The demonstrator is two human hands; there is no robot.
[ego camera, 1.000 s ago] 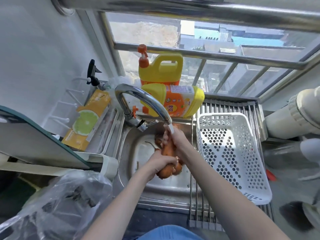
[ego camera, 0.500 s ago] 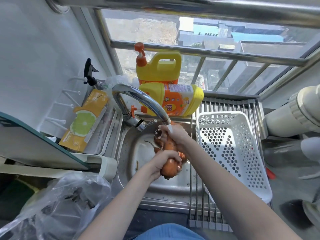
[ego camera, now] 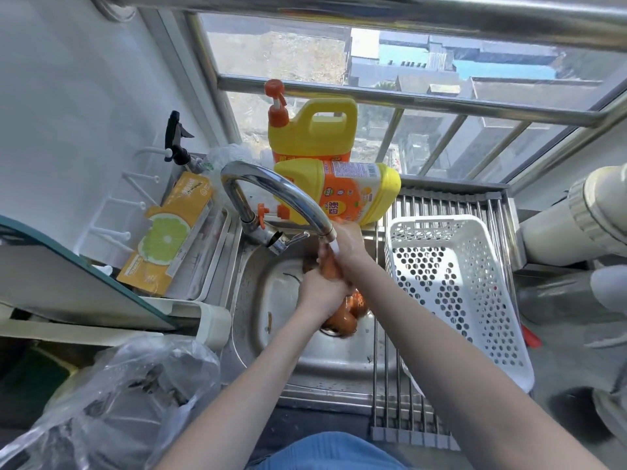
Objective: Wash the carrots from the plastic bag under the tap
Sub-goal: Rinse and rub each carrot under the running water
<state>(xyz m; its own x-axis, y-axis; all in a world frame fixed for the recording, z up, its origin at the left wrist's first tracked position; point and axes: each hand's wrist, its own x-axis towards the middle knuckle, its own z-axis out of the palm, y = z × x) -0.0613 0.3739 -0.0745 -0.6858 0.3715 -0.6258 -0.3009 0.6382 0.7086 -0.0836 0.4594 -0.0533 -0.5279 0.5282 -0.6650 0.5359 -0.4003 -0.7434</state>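
Note:
A bunch of orange carrots [ego camera: 343,317] is held over the steel sink [ego camera: 271,300], right under the spout of the curved chrome tap [ego camera: 278,191]. My left hand [ego camera: 320,293] grips the lower, thick part of the bunch. My right hand [ego camera: 349,242] is wrapped round the upper ends, close to the tap's white nozzle. Much of the carrots is hidden by my fingers. The clear plastic bag [ego camera: 118,401] lies crumpled on the counter at the lower left.
A white perforated basket [ego camera: 454,293] sits on a roll-up steel rack [ego camera: 400,401] right of the sink. Two yellow detergent bottles [ego camera: 339,195] stand behind the tap. A lime-printed box [ego camera: 169,232] and a spray bottle [ego camera: 176,140] are at the left.
My right hand has slid up the carrots toward the nozzle, and my left hand has shifted its hold on the lower part. The view has tilted slightly.

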